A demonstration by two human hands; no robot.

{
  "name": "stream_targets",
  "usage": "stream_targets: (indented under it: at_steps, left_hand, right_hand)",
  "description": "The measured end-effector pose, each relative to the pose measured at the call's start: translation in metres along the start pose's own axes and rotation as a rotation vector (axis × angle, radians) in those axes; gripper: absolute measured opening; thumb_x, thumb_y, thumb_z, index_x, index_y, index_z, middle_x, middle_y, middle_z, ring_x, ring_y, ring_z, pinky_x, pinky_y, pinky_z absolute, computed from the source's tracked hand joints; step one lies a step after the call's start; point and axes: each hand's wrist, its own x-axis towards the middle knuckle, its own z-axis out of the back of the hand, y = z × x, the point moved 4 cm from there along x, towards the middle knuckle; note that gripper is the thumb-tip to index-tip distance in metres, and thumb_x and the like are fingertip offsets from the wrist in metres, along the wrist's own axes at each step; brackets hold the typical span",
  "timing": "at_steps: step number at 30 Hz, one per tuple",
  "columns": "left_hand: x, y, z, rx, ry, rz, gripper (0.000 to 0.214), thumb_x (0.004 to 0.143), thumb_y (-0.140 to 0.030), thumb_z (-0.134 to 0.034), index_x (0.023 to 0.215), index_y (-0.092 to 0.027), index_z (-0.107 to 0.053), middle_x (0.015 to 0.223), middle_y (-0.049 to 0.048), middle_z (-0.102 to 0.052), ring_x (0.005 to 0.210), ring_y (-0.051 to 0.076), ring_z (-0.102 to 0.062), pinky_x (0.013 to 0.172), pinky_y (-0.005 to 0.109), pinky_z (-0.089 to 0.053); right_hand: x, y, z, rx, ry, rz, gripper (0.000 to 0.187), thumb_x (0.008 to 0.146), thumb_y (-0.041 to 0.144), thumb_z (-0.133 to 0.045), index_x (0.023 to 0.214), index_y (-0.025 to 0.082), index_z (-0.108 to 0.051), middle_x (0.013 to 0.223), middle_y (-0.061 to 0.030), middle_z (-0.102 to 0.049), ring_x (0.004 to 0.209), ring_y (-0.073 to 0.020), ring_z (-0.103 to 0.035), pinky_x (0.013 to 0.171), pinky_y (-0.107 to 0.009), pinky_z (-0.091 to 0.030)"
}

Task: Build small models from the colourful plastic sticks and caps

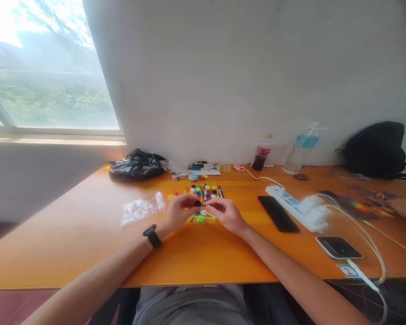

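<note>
Over the middle of the table, my left hand (178,211) pinches a small black round toy piece (198,204). From the right, my right hand (228,214) has thumb and forefinger closed on a thin dark rod (204,206) that meets the black piece. Whether the rod sits inside the piece is too small to tell. Just below the fingertips lies a bright green piece (201,218) with thin arms and blue bits around it. Behind the hands are several colourful round pieces and sticks (208,192), partly hidden by my fingers.
A clear plastic bag (142,208) lies left of my hands, with a black plastic bag (137,166) farther back. To the right are a black phone (278,213), a white power strip (291,205) with cables and a charging device (339,247). Bottles (260,158) stand by the wall.
</note>
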Motion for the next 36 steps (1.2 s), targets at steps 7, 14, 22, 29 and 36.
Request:
stream_targets:
  at_steps: [7,14,22,29,36]
  left_hand:
    - [-0.004,-0.011,-0.002,0.027,0.022,-0.036,0.036,0.08,-0.04,-0.089,0.103,-0.016,-0.077,0.1,0.0103,-0.081,0.093,0.025,-0.077,0.089,0.039,-0.065]
    - [-0.005,-0.017,0.0,0.122,0.013,-0.088,0.027,0.087,-0.037,-0.083,0.103,-0.016,-0.077,0.1,0.0107,-0.08,0.092,0.024,-0.076,0.086,0.036,-0.062]
    - [-0.005,-0.017,0.001,0.189,0.023,-0.179,0.021,0.087,-0.033,-0.083,0.102,-0.019,-0.078,0.101,0.0088,-0.08,0.093,0.023,-0.075,0.085,0.034,-0.06]
    - [-0.005,-0.024,0.001,0.361,0.03,-0.304,0.014,0.091,-0.028,-0.08,0.103,-0.021,-0.079,0.103,0.008,-0.079,0.092,0.022,-0.074,0.084,0.033,-0.058]
    - [-0.006,-0.025,0.002,0.39,0.043,-0.335,0.015,0.093,-0.027,-0.077,0.107,-0.022,-0.079,0.105,0.008,-0.079,0.093,0.022,-0.075,0.085,0.033,-0.058]
  right_hand:
    - [-0.002,0.008,0.004,-0.108,-0.02,0.053,0.021,0.097,0.037,-0.068,0.09,0.019,-0.076,0.087,-0.0039,-0.074,0.08,-0.0191,-0.064,0.073,-0.03,-0.049]
    - [-0.002,0.013,0.005,-0.153,-0.027,0.096,0.019,0.098,0.034,-0.066,0.088,0.02,-0.075,0.083,-0.0029,-0.071,0.074,-0.0169,-0.059,0.068,-0.029,-0.045]
    - [-0.003,0.019,0.006,-0.213,-0.034,0.18,0.015,0.097,0.029,-0.067,0.089,0.021,-0.075,0.081,-0.0025,-0.067,0.069,-0.0156,-0.056,0.065,-0.028,-0.044]
    - [-0.005,0.023,0.004,-0.285,-0.033,0.277,0.014,0.1,0.027,-0.066,0.092,0.022,-0.076,0.082,-0.0031,-0.066,0.069,-0.0162,-0.055,0.066,-0.03,-0.044]
    - [-0.007,0.024,0.004,-0.31,-0.033,0.322,0.014,0.102,0.028,-0.064,0.099,0.024,-0.077,0.086,-0.0041,-0.067,0.073,-0.0174,-0.058,0.068,-0.031,-0.046]
